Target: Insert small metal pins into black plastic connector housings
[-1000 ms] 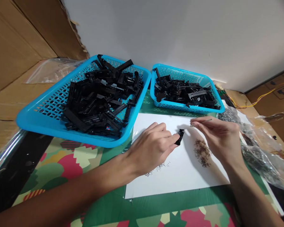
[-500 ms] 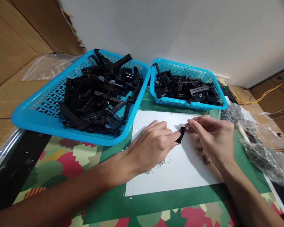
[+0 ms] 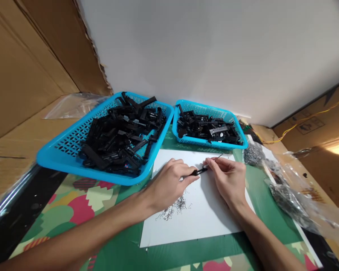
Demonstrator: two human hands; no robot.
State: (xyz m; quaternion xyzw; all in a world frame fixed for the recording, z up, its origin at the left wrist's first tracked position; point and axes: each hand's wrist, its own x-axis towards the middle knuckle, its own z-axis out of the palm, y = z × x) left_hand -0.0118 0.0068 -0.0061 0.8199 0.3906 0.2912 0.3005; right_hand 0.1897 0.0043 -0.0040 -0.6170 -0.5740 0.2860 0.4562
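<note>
A small black plastic part (image 3: 199, 171) is pinched between the thumb and fingers of my left hand (image 3: 169, 184), over the white sheet (image 3: 192, 226). My right hand (image 3: 228, 178) is closed on a thin metal tool (image 3: 220, 156), whose tip meets the right end of the part; whether it is tweezers or a pick I cannot tell. Beneath my left hand, small bent wire pieces (image 3: 172, 210) lie in a loose pile on the sheet.
A large blue basket (image 3: 53, 160) and a smaller blue basket (image 3: 209, 144), both full of black plastic parts, stand at the back. Plastic bags of small metal pieces (image 3: 288, 201) lie at the right. Cardboard (image 3: 22, 67) walls the left; yellow wires (image 3: 285, 133) run at right.
The view has tilted up and shifted. The black part has turned in my left hand from upright to nearly level. My right hand stays against it with the tool.
</note>
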